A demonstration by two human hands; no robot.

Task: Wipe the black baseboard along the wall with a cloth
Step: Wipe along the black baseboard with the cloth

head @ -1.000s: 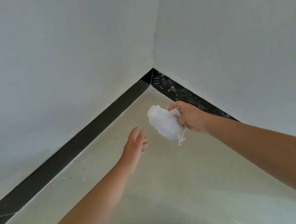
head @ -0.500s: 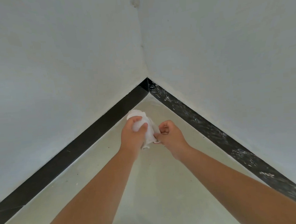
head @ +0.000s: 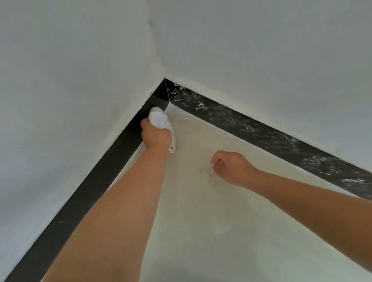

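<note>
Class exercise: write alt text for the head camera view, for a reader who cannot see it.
A left hand presses a bunched white cloth against the black baseboard near a room corner. The right hand, curled and holding nothing, hovers over the cream floor.

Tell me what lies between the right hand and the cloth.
Only bare cream floor, in the head view. The right hand is curled, empty; the left hand holds the cloth.

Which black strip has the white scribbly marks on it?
The right-hand baseboard. The left-hand baseboard, where the cloth presses, looks plain black.
</note>
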